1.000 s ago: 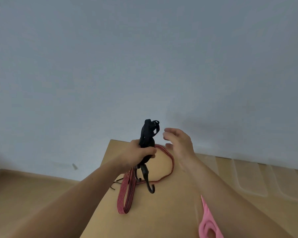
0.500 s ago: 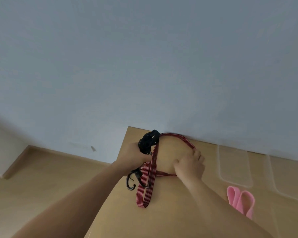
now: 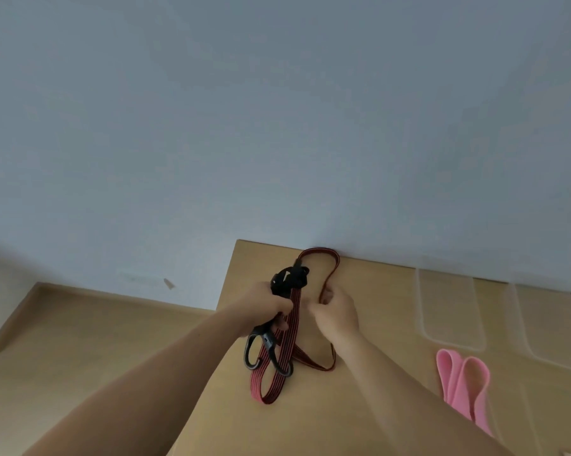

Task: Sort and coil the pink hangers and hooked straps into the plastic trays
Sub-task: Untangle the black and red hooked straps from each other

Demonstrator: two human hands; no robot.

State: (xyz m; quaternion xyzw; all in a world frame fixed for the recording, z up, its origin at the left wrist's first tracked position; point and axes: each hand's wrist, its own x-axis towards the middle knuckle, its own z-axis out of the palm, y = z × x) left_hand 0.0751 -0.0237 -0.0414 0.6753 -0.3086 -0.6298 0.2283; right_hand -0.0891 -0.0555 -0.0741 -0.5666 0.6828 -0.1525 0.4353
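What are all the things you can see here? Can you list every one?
wall: one, pale blue-grey, behind everything
table: one, tan, against the wall
strap: one, red and black striped, on the table
hooks: two, black, beside the strap's near loop
pink hanger: one, pink, table's right side
trays: two, clear, far right along the wall
left hand: grips the strap's black end
right hand: pinches a strap loop

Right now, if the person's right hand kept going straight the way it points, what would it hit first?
Probably the far bend of the red striped strap it pinches, looped just ahead of the right hand; the wall stands right behind. Depth is unclear.
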